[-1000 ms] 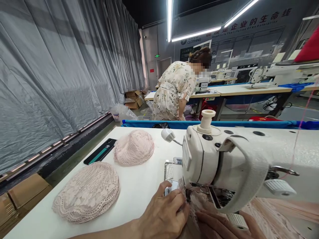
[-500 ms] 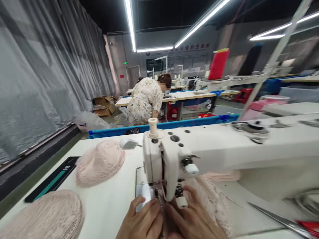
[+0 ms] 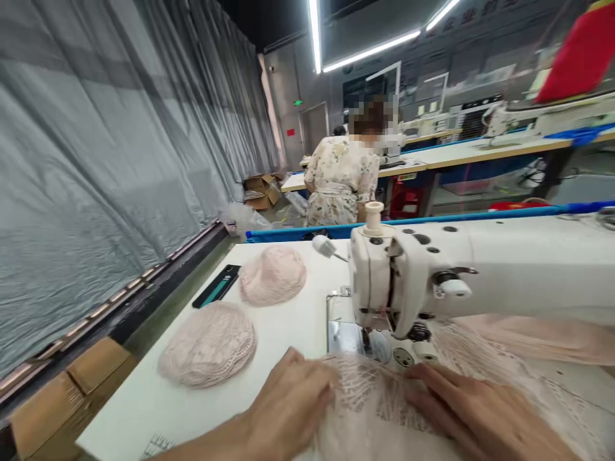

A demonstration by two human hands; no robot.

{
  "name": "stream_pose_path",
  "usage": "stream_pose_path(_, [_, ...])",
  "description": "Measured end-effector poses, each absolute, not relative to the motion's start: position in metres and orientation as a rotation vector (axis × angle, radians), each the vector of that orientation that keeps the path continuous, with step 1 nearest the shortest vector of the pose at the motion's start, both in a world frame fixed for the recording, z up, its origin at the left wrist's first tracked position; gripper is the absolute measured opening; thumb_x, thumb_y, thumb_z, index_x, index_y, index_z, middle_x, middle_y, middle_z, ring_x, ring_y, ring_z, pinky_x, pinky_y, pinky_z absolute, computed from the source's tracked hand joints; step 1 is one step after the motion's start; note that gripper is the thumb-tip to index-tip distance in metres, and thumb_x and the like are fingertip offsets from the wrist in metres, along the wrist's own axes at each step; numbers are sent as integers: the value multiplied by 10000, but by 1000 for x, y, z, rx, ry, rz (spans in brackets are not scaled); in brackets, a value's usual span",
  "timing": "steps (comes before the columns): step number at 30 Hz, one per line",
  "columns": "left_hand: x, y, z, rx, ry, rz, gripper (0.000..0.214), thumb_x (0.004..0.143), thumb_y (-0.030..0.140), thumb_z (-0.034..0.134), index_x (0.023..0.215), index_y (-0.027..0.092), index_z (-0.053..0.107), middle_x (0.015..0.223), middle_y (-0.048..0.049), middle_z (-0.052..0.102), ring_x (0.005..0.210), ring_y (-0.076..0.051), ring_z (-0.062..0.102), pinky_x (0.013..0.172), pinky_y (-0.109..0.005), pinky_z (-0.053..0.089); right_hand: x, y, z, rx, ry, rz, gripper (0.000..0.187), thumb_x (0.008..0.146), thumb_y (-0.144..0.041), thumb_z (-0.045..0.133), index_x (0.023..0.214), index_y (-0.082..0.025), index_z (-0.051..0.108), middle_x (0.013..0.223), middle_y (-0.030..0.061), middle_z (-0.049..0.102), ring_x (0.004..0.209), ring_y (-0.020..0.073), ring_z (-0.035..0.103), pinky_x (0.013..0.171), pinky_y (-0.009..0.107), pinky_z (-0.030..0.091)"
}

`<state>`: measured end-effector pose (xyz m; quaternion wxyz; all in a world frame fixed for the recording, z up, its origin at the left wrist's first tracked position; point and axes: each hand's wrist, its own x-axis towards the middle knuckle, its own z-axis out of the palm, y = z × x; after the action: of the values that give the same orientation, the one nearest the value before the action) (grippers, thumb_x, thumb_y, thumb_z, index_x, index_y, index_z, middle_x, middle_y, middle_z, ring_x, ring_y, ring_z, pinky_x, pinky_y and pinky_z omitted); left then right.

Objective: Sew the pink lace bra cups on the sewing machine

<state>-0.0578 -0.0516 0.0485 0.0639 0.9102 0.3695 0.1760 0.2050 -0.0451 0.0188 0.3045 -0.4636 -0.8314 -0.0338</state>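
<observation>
My left hand [image 3: 288,406] lies flat, fingers together, on pale pink lace fabric [image 3: 379,397] spread before the white sewing machine [image 3: 432,275]. My right hand [image 3: 475,416] also rests flat on the lace, fingers stretched toward the needle area. The lace runs under the machine head and off to the right. Neither hand grips anything; both press the cloth onto the table. Motion blurs both hands a little.
Two pink lace caps [image 3: 209,342] [image 3: 273,275] lie on the white table [image 3: 288,320] at left, beside a black ruler-like strip [image 3: 216,286]. A person in a floral dress [image 3: 343,182] stands at tables behind. Cardboard boxes [image 3: 62,384] sit on the floor left, under grey curtains.
Both hands have drawn back from the needle toward me and flattened out on the lace, which now lies spread in front of the machine. The camera view has swung.
</observation>
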Motion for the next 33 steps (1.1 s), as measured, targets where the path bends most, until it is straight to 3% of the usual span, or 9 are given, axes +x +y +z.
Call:
stream_pose_path(6, [-29,-19,64,2223,1598,48,568,644,456,772,1094,185,558,1027,-67,559,970,-266,496,789,-336,393,207,-42,1,-1304,-2326,-136,294,927,-439,397,1013,-229,584,824,54,697,616,213,685,383,266,471])
stream_pose_path(9, [-23,-22,69,2084,1558,-19,477,647,386,768,1039,191,581,944,-37,596,907,-242,532,718,-281,395,202,-45,5,-1332,-2309,-61,340,877,-477,474,1027,-198,595,933,99,655,739,239,669,538,314,528])
stream_pose_path(12, [-35,-37,76,2035,1453,-24,181,755,351,633,832,188,612,756,18,577,729,-168,532,578,-214,352,193,-46,13,-1303,-2305,365,247,907,-386,426,832,-224,597,915,63,616,779,196,630,658,307,509])
stream_pose_path(14, [-46,-46,79,2020,1376,3,184,789,347,564,743,175,608,690,26,537,661,-139,492,538,-203,316,187,-47,18,-1247,-2236,636,273,924,-334,363,737,-224,529,850,42,600,757,176,599,663,289,473])
stream_pose_path(17, [-53,-44,80,2031,1311,135,289,703,407,664,882,180,648,810,6,575,745,-158,500,607,-212,345,179,-47,21,-1234,-2090,840,257,915,-360,362,710,-230,445,678,-7,556,627,155,539,564,260,398])
stream_pose_path(20, [-40,-29,72,1848,1195,258,475,596,431,754,995,192,657,815,10,598,757,-161,513,627,-213,365,175,-47,18,-1243,-2023,904,213,894,-368,383,746,-232,452,580,-44,500,549,138,500,504,237,359])
stream_pose_path(26, [-9,-10,62,1620,1201,366,152,707,248,650,783,118,666,560,63,459,521,-72,392,515,-181,323,178,-43,14,-1287,-1933,888,295,904,-460,404,882,-234,592,603,-30,586,579,163,580,534,245,435])
stream_pose_path(30, [-12,-13,59,1627,1202,359,168,719,186,660,876,126,664,651,42,546,598,-98,479,578,-199,389,181,-39,14,-1388,-1977,747,366,907,-454,390,719,-234,614,597,-15,620,568,177,608,493,239,434])
stream_pose_path(33, [-17,-20,49,1995,1249,490,330,706,70,644,1022,167,622,948,-14,625,881,-171,547,758,-266,422,181,-37,11,-1431,-2054,562,361,934,-398,352,730,-235,601,648,2,658,594,187,640,497,246,448])
